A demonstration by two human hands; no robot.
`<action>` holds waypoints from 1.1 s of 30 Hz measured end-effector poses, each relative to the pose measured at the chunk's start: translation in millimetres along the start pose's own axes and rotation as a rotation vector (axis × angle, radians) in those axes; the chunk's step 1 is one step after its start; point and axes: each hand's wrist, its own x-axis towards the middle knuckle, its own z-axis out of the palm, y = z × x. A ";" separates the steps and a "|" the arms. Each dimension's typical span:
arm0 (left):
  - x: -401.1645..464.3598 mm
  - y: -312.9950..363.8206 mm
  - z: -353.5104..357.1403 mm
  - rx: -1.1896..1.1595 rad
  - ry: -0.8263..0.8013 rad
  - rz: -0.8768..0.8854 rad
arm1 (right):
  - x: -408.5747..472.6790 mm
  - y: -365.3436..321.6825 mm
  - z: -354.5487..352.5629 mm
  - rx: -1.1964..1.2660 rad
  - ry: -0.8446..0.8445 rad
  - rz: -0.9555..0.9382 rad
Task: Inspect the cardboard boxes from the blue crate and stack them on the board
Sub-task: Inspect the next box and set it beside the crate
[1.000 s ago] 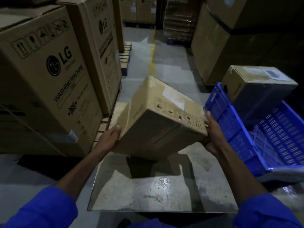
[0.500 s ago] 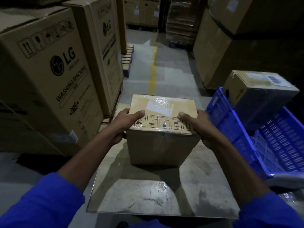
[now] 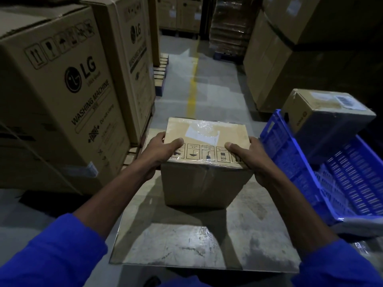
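Cardboard box (image 3: 204, 139) on board (image 3: 186, 245) — both hands (image 3: 163, 151) (image 3: 246, 156) gripping it, fingers hidden

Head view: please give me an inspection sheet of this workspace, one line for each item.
Surface: scuffed board lying on the concrete floor.
Job's things: one cardboard box stands upright on the board; a second box rests tilted in the blue crate.
Clutter: nothing seen.
Hands: left hand and right hand grip the box's top corners.
Cables: nothing seen.
Surroundings: washing machine cartons left, a yellow floor line ahead.
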 end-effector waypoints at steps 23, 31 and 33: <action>3.6 -115.9 15.5 -0.148 0.054 -0.305 | -22.2 39.9 -69.9 0.655 0.117 0.286; 26.3 -76.9 -8.7 -0.076 0.351 0.123 | -24.1 78.7 -34.7 0.889 0.035 0.621; 27.2 -81.9 1.3 0.004 0.244 0.115 | -23.5 95.5 -29.7 0.893 0.065 0.682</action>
